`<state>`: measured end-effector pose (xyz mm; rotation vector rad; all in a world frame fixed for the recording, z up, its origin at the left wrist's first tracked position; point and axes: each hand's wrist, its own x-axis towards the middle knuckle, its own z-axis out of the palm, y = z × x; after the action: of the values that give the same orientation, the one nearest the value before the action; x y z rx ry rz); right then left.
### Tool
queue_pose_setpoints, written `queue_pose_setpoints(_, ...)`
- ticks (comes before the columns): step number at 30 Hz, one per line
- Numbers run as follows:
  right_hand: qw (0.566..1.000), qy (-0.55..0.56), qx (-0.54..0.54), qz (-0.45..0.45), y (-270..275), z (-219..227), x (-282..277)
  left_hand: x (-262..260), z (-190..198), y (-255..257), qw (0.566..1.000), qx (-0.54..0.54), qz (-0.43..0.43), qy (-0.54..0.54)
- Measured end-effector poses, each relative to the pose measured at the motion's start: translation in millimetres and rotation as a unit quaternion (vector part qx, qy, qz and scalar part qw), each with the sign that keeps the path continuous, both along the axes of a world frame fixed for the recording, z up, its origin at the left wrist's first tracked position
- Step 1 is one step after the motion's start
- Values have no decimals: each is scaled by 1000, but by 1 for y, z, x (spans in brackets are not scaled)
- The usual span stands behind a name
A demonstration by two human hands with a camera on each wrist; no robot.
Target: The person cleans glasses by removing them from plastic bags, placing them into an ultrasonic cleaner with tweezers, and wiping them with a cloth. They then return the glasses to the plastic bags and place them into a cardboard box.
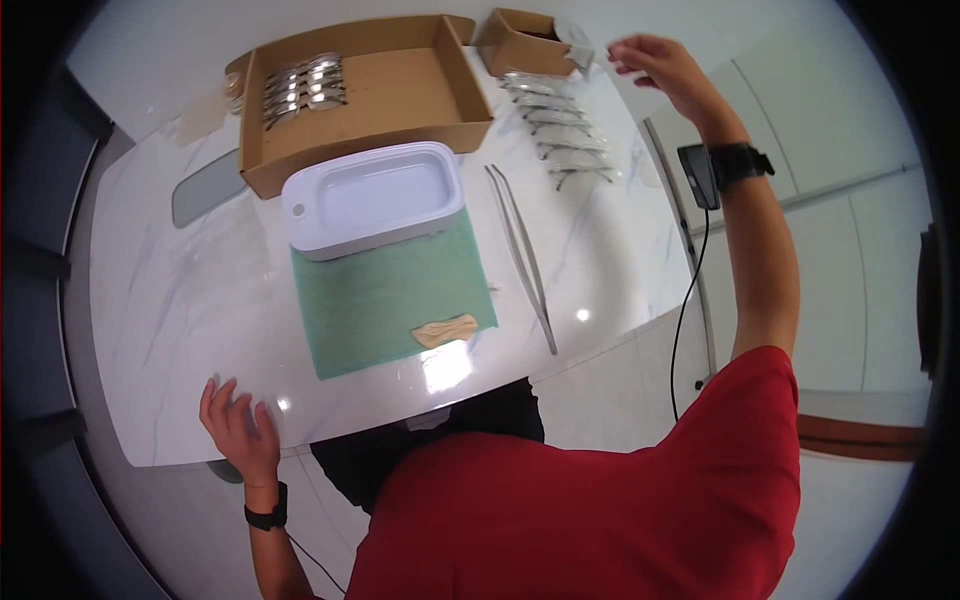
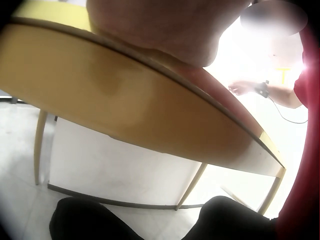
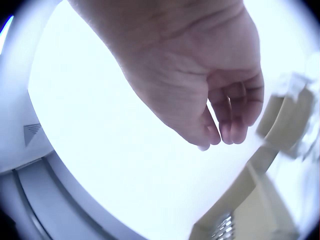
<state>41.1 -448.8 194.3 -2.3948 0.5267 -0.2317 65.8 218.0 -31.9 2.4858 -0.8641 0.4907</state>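
Note:
My right hand (image 1: 660, 72) is raised at the back right, beside the small cardboard box (image 1: 518, 45). Its fingers are loosely bent with nothing between them, as the right wrist view of the hand (image 3: 200, 85) also shows. Below it lies a row of eyeglasses in clear sleeves (image 1: 560, 125). My left hand (image 1: 240, 432) rests at the table's front left edge, fingers spread and holding nothing. Mid-table, a pale lavender tub (image 1: 375, 245) with a shallow basin sits on a green cloth (image 1: 400, 310). A crumpled beige cloth-like piece (image 1: 445, 331) lies on the green cloth's near corner.
Long metal tweezers (image 1: 525, 260) lie right of the green cloth. A large open cardboard tray (image 1: 410, 80) behind the tub contains several eyeglasses (image 1: 305, 88). Left of it are a grey flat lid (image 1: 207, 188) and clear plastic film (image 1: 220, 255). A cable (image 1: 688, 310) hangs from the right wrist.

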Motion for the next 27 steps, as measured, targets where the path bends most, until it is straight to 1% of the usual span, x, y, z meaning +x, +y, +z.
queue_pose_setpoints(1,997,2,40,-68,-20,-14,-30,-2,2,0,1000,-1,1,-1)
queue_pose_setpoints(2,989,-16,93,-112,-43,-40,-61,-3,3,-2,1000,2,-2,1)
queue_pose_setpoints(3,977,29,141,-158,-67,-67,-89,-4,4,-2,1000,-5,-4,2)
queue_pose_setpoints(4,962,21,165,-214,-66,-94,-111,-4,3,-2,1000,-10,-4,1)
queue_pose_setpoints(5,952,26,181,-245,-74,-122,-127,-4,2,-2,1000,-15,-2,0)
queue_pose_setpoints(6,948,34,181,-258,-78,-139,-124,-8,-4,-8,1000,-27,7,-6)
queue_pose_setpoints(7,946,41,176,-270,-74,-150,-132,-9,-1,-7,999,-32,2,-4)
queue_pose_setpoints(9,947,10,160,-277,-74,-178,-127,-8,-2,-7,999,-35,-4,-9)
queue_pose_setpoints(12,950,-25,182,-252,-79,-200,-116,-7,-6,-5,999,-39,-8,-20)
queue_pose_setpoints(13,958,-31,158,-236,-86,-206,-105,-8,-7,-8,999,-41,-5,-24)
queue_pose_setpoints(15,970,-35,111,-215,-91,-219,-103,-9,-7,-6,999,-42,-7,-28)
queue_pose_setpoints(16,969,-62,91,-222,-83,-218,-103,-8,-6,-7,999,-43,-8,-31)
queue_pose_setpoints(20,980,-121,38,-151,-71,-197,-109,-12,-4,-9,998,-50,-13,-43)
queue_pose_setpoints(21,984,-116,-10,-136,-56,-178,-114,-16,5,-15,997,-58,-31,-42)
queue_pose_setpoints(23,984,-98,-106,-105,-19,-133,-129,-37,35,-38,995,-72,-66,-36)
queue_pose_setpoints(25,985,-79,-132,-74,17,-93,-140,-51,56,-66,981,-141,-128,33)
queue_pose_setpoints(27,985,-67,-157,-34,52,-59,-146,-63,65,-100,957,-201,-183,98)
